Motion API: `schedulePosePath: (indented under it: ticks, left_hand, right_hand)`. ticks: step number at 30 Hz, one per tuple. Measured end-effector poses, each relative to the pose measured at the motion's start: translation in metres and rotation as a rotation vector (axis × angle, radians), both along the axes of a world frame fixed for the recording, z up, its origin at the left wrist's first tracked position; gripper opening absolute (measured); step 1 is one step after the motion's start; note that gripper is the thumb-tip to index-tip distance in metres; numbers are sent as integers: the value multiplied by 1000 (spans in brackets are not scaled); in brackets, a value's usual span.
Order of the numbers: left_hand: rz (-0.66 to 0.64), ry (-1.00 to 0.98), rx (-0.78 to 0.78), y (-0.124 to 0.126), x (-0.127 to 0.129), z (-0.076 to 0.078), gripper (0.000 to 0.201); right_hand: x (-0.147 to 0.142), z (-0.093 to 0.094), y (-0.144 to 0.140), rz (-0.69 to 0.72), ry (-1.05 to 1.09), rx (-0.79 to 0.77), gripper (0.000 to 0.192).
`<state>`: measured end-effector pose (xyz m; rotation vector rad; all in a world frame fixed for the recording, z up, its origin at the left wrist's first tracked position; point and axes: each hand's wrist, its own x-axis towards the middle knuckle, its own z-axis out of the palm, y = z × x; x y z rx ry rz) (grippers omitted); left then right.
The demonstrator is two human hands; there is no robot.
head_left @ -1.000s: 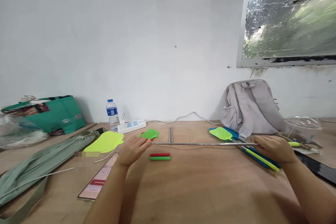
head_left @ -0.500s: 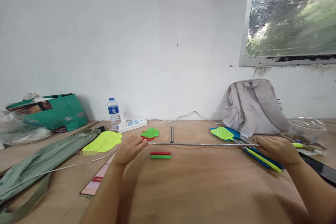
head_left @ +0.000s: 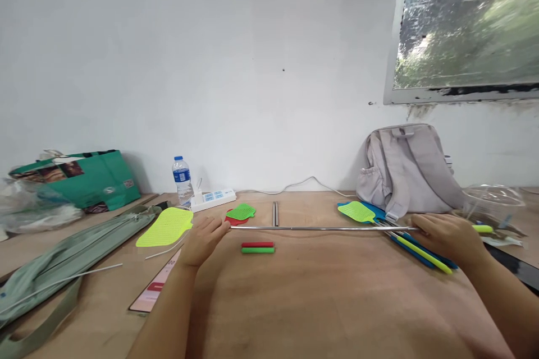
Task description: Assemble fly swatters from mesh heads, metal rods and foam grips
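Centrally, a long thin metal rod (head_left: pixel 320 229) is held level just above the wooden bench (head_left: pixel 328 303), spanning from the left hand (head_left: pixel 203 240) to the right hand (head_left: pixel 450 237). The rod's left end is pinched at the tips of the left fingers (head_left: pixel 220 226); the right end is covered by the right hand, whose fingers are curled over it, though the exact grip cannot be told.

Just in front of the rod, a red grip sleeve (head_left: pixel 257 244) and a green grip sleeve (head_left: pixel 257 250) are laid side by side, touching. Behind the rod, two short metal tubes (head_left: pixel 275 213) are placed together, end-on to the viewer. A small green swatter head (head_left: pixel 241 212) is set upon a red one (head_left: pixel 231 220) near the left fingertips. A large yellow swatter head (head_left: pixel 165 227) is found further left. Under the right hand, a bundle of assembled fly swatters (head_left: pixel 404 235), yellow-green and blue, is spread.

Along the wall are listed: a water bottle (head_left: pixel 181 180), a white power strip (head_left: pixel 213 199), a grey backpack (head_left: pixel 408 168) and a green bag (head_left: pixel 84 179).
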<state>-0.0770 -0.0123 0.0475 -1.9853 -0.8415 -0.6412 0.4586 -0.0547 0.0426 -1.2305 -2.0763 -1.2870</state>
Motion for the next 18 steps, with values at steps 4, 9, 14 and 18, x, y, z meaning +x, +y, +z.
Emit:
schedulePosePath:
  ticks: [4,9,14,18]
  left_hand:
    - [43,-66,12,4,3,-7,24]
    - [102,-191,8,6,5,-9,18]
    - [202,-487,109,6,7,-6,31]
    - [225,-950,174,13,-5,-14,54]
  right_hand:
    - [-1,0,0,-113,108,45,23]
    - [5,-3,0,-451,283,-22,31]
    - [10,-8,1,-508,387,-106,30]
    - [16,-15,1,-498,358,-110,31]
